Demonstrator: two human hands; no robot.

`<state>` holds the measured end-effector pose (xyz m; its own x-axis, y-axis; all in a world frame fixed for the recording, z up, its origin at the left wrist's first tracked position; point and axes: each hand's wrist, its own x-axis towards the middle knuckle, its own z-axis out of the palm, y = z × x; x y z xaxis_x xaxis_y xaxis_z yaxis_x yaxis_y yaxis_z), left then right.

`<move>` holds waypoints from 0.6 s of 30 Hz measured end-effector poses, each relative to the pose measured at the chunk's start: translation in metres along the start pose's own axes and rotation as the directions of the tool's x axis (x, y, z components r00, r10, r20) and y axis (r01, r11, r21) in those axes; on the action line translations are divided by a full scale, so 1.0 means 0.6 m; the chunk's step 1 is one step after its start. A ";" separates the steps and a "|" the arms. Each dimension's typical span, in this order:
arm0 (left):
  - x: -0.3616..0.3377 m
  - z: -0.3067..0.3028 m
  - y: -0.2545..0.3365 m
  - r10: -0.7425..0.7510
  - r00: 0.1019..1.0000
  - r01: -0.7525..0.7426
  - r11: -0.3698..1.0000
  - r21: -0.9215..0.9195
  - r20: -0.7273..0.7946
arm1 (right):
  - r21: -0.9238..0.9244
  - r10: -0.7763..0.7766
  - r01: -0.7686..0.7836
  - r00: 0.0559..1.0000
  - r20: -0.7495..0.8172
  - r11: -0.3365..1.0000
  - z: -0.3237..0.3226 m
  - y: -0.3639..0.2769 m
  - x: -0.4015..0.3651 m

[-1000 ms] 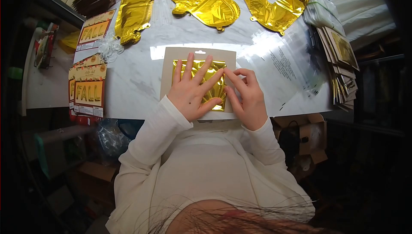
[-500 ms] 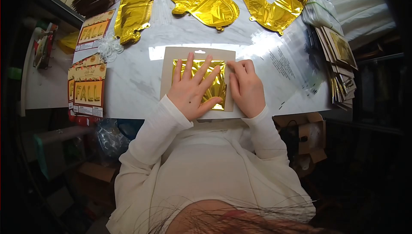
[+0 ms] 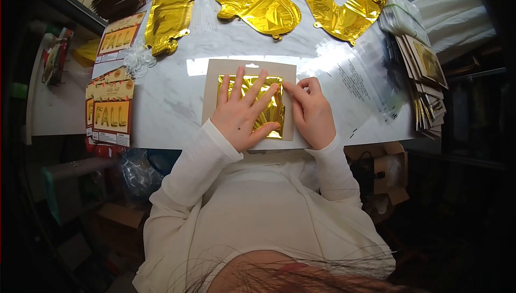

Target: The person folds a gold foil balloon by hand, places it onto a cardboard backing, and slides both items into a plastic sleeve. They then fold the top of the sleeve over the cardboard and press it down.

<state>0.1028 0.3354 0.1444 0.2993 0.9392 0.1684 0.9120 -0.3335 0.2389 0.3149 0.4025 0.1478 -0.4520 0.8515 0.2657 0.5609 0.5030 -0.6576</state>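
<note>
A grey-brown backing card (image 3: 212,68) with a hang slot at its top lies on the marble-patterned tabletop in front of me. On it rests a folded packet of shiny gold foil (image 3: 275,113). Fingers spread, my left hand (image 3: 239,113) lies flat over the foil and presses it against the card. My right hand (image 3: 313,113) is at the card's right side, its index fingertip touching the foil's upper right edge. Its other fingers are curled in, and whatever they hold, if anything, is hidden.
Gold foil balloons (image 3: 258,8) lie along the table's far side. Printed FALL cards (image 3: 112,114) and a white ribbon bundle (image 3: 138,59) are at left. Clear plastic bags (image 3: 357,80) and a stack of packed cards (image 3: 424,83) are at right. An open carton (image 3: 395,174) stands below.
My right index finger has stretched leftward onto the foil's edge. The card and foil have shifted very slightly in view; my left hand stays flat on them.
</note>
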 end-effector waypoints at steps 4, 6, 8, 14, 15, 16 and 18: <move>0.000 0.000 0.000 0.005 1.000 -0.005 1.000 0.009 0.000 | -0.055 0.007 -0.008 1.000 -0.015 0.998 0.003 -0.007 0.000; 0.000 -0.001 0.001 0.007 1.000 -0.007 1.000 0.014 0.003 | -0.061 0.004 -0.005 1.000 -0.012 0.998 0.004 -0.002 0.000; 0.001 -0.002 0.001 0.009 1.000 -0.009 1.000 0.019 0.006 | -0.068 0.001 -0.002 1.000 -0.009 0.998 0.004 0.000 0.001; 0.000 -0.002 0.001 0.002 1.000 -0.002 1.000 0.025 0.020 | -0.075 -0.032 0.029 0.999 -0.038 0.997 0.010 0.009 0.004; 0.000 -0.001 0.001 0.000 1.000 -0.001 1.000 0.028 0.022 | -0.023 0.002 -0.004 0.997 -0.081 1.000 0.014 0.015 0.004; 0.000 0.000 0.001 -0.002 1.000 0.001 1.000 0.030 0.024 | 0.029 0.037 -0.034 0.992 -0.121 0.999 0.016 0.018 0.004; 0.000 -0.001 0.001 -0.008 1.000 0.008 1.000 0.018 0.028 | 0.058 0.019 -0.012 0.991 -0.133 0.998 0.013 0.018 0.002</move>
<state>0.1035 0.3353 0.1449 0.2992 0.9439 0.1398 0.9191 -0.3245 0.2235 0.3151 0.4080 0.1355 -0.3444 0.8733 0.3446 0.5254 0.4835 -0.7002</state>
